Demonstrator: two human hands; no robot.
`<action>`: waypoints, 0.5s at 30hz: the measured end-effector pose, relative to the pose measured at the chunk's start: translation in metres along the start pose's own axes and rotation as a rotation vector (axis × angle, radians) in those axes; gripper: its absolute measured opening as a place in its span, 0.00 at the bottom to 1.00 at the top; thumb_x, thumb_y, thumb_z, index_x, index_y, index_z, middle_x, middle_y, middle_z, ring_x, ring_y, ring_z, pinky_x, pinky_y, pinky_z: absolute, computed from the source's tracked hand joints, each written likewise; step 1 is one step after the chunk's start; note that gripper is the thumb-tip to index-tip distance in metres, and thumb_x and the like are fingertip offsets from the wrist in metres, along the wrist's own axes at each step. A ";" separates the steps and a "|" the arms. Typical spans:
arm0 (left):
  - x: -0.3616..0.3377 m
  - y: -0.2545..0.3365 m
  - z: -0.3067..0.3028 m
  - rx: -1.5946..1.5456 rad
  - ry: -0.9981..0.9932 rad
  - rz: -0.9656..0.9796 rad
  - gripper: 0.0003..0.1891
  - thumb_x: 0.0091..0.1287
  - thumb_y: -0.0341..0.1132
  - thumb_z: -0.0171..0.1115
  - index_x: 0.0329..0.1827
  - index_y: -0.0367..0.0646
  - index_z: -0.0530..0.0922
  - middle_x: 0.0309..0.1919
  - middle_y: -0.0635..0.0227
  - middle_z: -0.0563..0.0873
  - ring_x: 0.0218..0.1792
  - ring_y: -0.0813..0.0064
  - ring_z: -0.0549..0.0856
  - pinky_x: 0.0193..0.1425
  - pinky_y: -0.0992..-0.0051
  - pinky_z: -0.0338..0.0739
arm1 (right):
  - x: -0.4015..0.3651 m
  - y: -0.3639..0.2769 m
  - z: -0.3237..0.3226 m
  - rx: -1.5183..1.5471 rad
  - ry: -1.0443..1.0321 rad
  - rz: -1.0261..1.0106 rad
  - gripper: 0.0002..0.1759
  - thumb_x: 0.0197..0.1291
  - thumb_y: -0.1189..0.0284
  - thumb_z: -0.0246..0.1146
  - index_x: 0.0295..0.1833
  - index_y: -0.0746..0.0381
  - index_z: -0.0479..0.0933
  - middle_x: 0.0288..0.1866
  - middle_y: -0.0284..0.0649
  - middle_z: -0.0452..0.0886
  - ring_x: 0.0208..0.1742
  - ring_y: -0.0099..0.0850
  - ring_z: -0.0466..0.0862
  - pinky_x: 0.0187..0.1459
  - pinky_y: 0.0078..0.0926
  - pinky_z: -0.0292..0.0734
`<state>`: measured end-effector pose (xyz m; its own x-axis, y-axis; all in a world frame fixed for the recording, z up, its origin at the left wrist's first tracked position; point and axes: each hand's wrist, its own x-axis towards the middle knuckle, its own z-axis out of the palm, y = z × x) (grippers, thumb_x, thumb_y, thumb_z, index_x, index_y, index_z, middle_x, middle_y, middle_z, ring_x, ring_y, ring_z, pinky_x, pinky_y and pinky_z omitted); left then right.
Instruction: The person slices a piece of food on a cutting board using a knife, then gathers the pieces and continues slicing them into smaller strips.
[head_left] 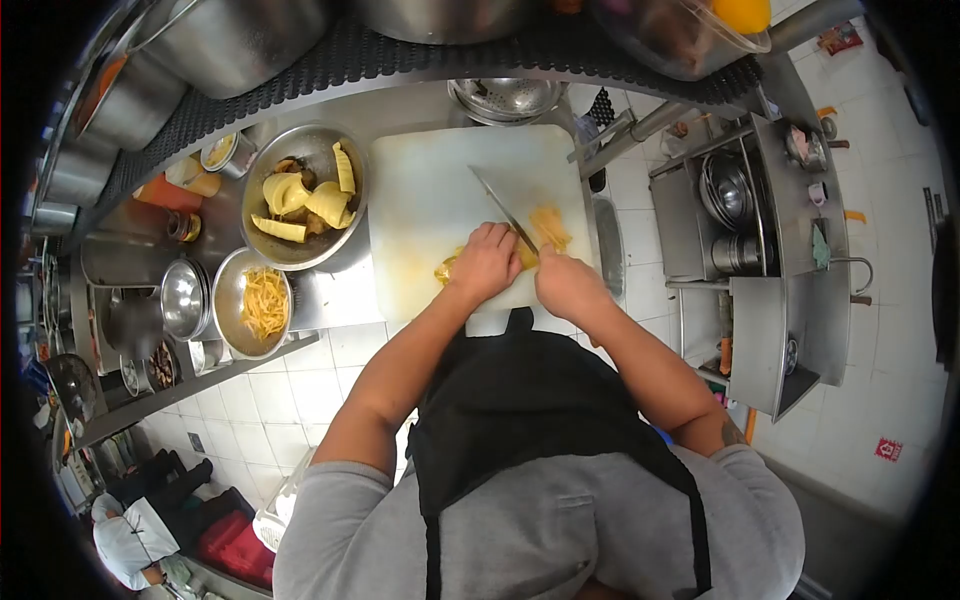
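My right hand (567,287) is wrapped round the handle of a long knife (498,205), whose blade points up and left across the white cutting board (420,180). Just left of the blade, my left hand (488,262) presses down with bent fingers on a yellow piece that it mostly hides. Another yellow piece (446,268) shows at the left side of this hand. Thin yellow strips (549,228) lie on the board to the right of the knife.
Left of the board, a metal bowl (258,165) holds large yellow pieces, and a smaller bowl (231,303) holds yellow strips. A colander (508,97) stands behind the board. A shelf (400,62) with pots overhangs the back. Another person (140,535) is at lower left.
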<state>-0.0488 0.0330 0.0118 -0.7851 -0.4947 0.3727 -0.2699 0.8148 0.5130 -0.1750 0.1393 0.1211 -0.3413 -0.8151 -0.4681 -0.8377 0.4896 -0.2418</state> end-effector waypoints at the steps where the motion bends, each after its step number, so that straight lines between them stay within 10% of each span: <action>1: 0.000 0.000 -0.001 0.007 0.025 0.018 0.15 0.62 0.35 0.65 0.50 0.36 0.81 0.50 0.54 0.83 0.55 0.54 0.81 0.63 0.59 0.77 | 0.004 0.003 0.010 0.023 -0.004 0.007 0.12 0.67 0.73 0.52 0.50 0.69 0.73 0.42 0.61 0.87 0.47 0.59 0.88 0.51 0.55 0.82; 15: 0.004 -0.005 0.001 -0.053 0.023 -0.017 0.16 0.62 0.35 0.65 0.49 0.34 0.79 0.48 0.53 0.82 0.52 0.51 0.80 0.62 0.58 0.77 | 0.016 0.002 0.018 0.042 0.054 -0.036 0.12 0.67 0.74 0.51 0.50 0.70 0.73 0.42 0.61 0.87 0.47 0.59 0.88 0.52 0.56 0.81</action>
<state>-0.0510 0.0271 0.0103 -0.7672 -0.5160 0.3810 -0.2528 0.7892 0.5597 -0.1745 0.1324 0.0975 -0.3351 -0.8474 -0.4120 -0.8315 0.4716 -0.2937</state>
